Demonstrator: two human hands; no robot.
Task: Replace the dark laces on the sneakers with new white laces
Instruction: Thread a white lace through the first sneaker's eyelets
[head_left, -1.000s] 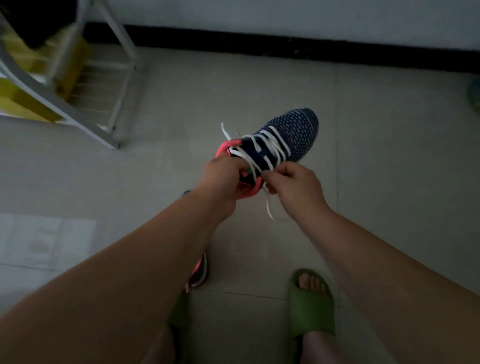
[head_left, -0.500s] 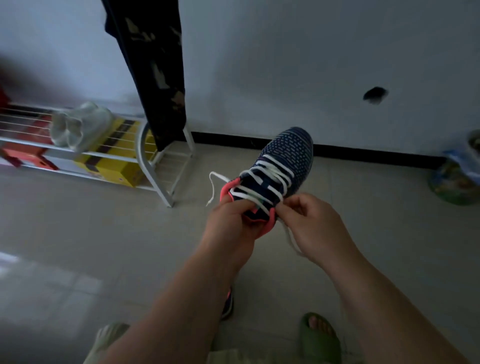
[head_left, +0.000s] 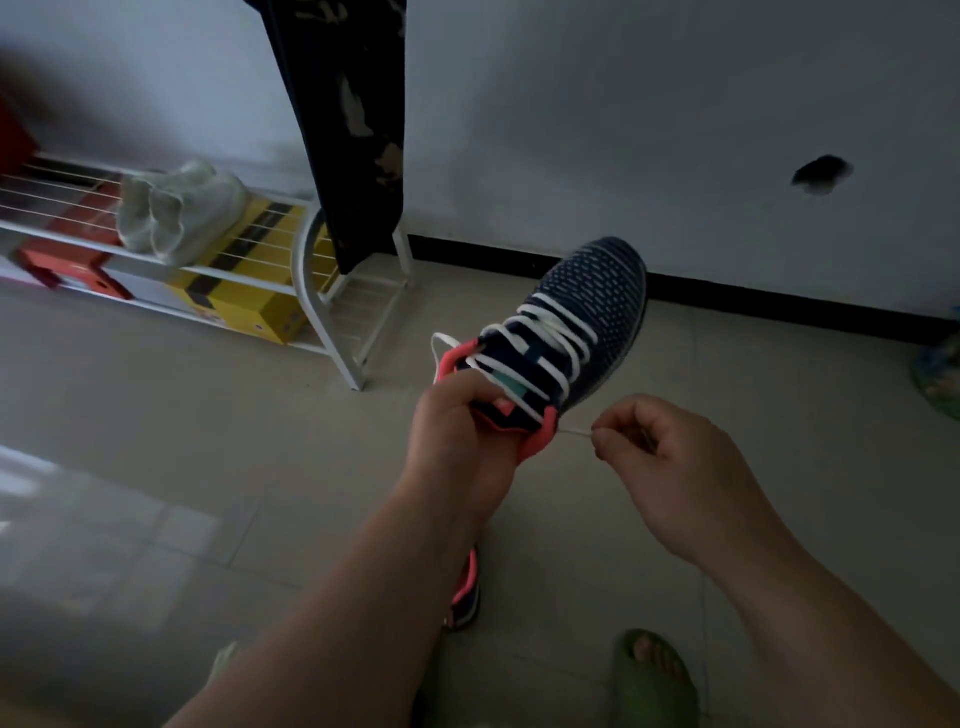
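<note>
Left hand (head_left: 457, 431) is gripping the navy sneaker (head_left: 561, 338) by its pink collar, holding it above the floor (head_left: 208, 415). Right hand (head_left: 670, 462) is pinching the white lace (head_left: 574, 431) end just beside the heel.

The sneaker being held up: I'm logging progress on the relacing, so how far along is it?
Done: the white lace already crosses every visible eyelet row of the navy sneaker. In hand: the left hand grips the pink collar while the right hand pinches one lace end and draws it sideways. Left: nothing is tied, and the second sneaker on the floor is mostly hidden, so its laces can't be judged.
</note>
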